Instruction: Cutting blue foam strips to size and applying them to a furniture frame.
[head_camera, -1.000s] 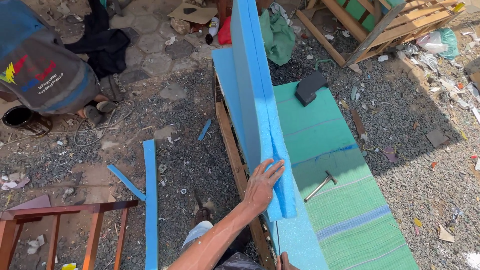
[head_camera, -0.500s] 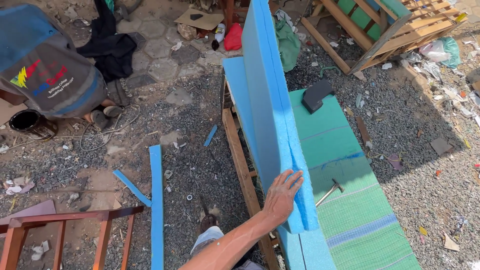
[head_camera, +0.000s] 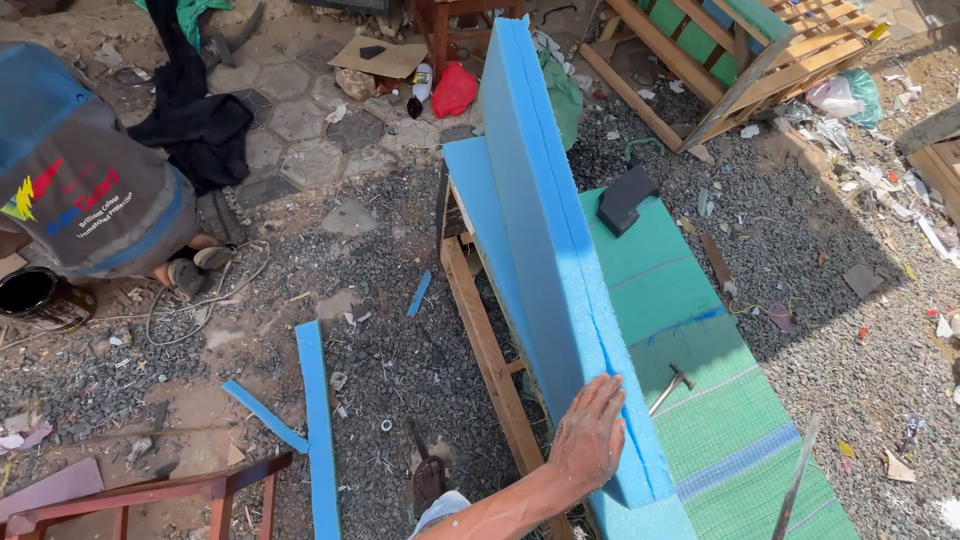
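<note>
Hand: our left hand (head_camera: 590, 435) lies flat on the near end of the blue foam board (head_camera: 545, 230), fingers (head_camera: 608, 395) spread wide, gripping nothing; the other hand is out of view.
Board: it stands on edge along the wooden frame (head_camera: 490, 350), running from near to far.
Handling: we judge it light and stiff, easily dented; best steadied with open palms on the faces.
Right: a hammer (head_camera: 672, 385) on the green mat (head_camera: 740, 440).
Left: blue offcut strips (head_camera: 312, 420) on gravel.
Far left: probably a crouching person's back (head_camera: 80, 190).
</note>
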